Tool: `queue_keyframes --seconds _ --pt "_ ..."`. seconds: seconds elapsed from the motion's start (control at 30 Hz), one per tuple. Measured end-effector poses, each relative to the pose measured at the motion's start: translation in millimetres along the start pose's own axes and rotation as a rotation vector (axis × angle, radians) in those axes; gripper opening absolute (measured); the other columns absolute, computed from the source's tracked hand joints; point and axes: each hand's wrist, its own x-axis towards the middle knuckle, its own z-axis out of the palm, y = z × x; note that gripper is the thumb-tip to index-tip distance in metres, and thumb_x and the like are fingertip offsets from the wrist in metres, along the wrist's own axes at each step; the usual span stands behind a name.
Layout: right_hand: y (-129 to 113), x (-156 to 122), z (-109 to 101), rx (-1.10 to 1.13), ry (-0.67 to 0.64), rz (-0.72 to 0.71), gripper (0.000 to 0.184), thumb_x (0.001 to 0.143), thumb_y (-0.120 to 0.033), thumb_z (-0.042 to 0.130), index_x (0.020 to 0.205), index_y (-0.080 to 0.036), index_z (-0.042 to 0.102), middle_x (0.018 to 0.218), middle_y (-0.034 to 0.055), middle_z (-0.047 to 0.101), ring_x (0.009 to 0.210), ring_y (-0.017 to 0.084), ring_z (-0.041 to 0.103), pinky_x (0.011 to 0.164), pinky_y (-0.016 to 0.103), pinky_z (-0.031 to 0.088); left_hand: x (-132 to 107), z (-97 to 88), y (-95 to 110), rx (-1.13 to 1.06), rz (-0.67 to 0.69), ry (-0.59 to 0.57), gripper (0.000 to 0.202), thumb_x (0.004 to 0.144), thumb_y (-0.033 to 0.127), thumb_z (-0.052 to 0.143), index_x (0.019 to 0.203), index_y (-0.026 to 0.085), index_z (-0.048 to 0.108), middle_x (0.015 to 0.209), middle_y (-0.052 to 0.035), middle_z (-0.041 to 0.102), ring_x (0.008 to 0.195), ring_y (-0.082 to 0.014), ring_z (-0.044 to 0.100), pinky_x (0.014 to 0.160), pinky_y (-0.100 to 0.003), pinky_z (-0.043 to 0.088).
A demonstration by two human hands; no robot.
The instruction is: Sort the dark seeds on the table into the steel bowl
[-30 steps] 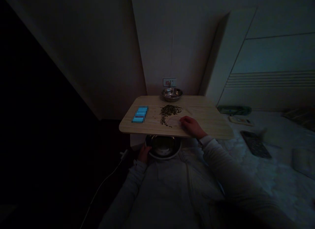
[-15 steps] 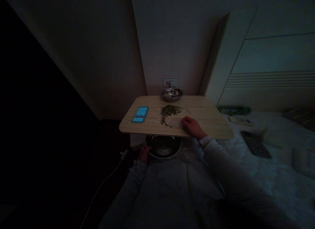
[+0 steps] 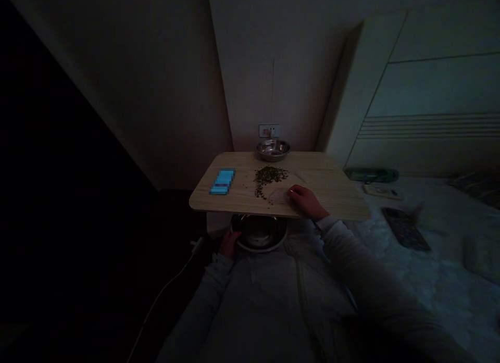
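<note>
Right hand barely shifted; seed pile stretches left-right.

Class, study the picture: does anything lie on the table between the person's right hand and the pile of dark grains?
Nothing solid shows. Between the right hand and the pile of dark grains lie only the table top, a few stray grains and a faint pale patch, too dim to identify.

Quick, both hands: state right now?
Left hand: gripping the rim of the nearer metal bowl.
Right hand: on the table, fingers curled; whether it holds anything cannot be told.
</note>
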Motion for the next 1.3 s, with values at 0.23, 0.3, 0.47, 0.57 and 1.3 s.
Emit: queue_keyframes --seconds 0.23,0.3,0.47,0.57,1.3 --pt "-1 1 -2 -0.015 0.032 0.01 0.017 0.074 -0.035 0.049 0.066 -0.021 0.055 0.064 0.0011 0.058 0.068 0.018 0.051 0.07 0.031 0.041 0 -0.5 -4 -0.008 0.004 0.026 0.008 0.057 0.017 0.067 0.062 0.023 0.066 0.086 -0.006 0.072 0.105 -0.0292 0.064 0.096 -0.039 0.048" --pt "-1 0 -2 -0.015 0.035 0.0 0.017 0.074 -0.035 0.049 0.065 -0.021 0.054 0.064 0.0011 0.058 0.068 0.018 0.051 0.07 0.032 0.041 0 -1.2 -3 -0.014 0.004 0.04 0.009 0.056 0.016 0.067 0.059 0.023 0.065 0.083 -0.0052 0.072 0.104 -0.029 0.065 0.095 -0.038 0.049" --pt "0 0 -2 -0.031 0.028 -0.029 0.016 0.073 -0.033 0.049 0.064 -0.021 0.053 0.064 0.0012 0.059 0.067 0.018 0.051 0.069 0.031 0.041 -1 -2.5 2 -0.059 -0.078 -0.07 0.01 0.053 0.015 0.069 0.059 0.022 0.067 0.082 -0.0038 0.074 0.096 -0.0275 0.068 0.088 -0.036 0.052" --pt "1 1 -1 -0.036 0.026 -0.01 0.015 0.073 -0.033 0.049 0.064 -0.021 0.054 0.064 0.0014 0.059 0.067 0.018 0.051 0.068 0.03 0.04 -2 1.5 2 -0.132 -0.096 0.01 0.011 0.059 0.021 0.066 0.069 0.022 0.07 0.082 -0.0038 0.075 0.096 -0.0273 0.069 0.087 -0.037 0.053" --pt "0 1 0 -0.033 -0.014 -0.009 0.018 0.074 -0.036 0.05 0.064 -0.021 0.055 0.062 0.0004 0.058 0.065 0.017 0.051 0.065 0.03 0.04 1 2.5 -7 -0.078 -0.044 0.051 0.009 0.055 0.027 0.067 0.064 0.023 0.066 0.083 -0.0052 0.071 0.095 -0.0272 0.064 0.091 -0.037 0.047"
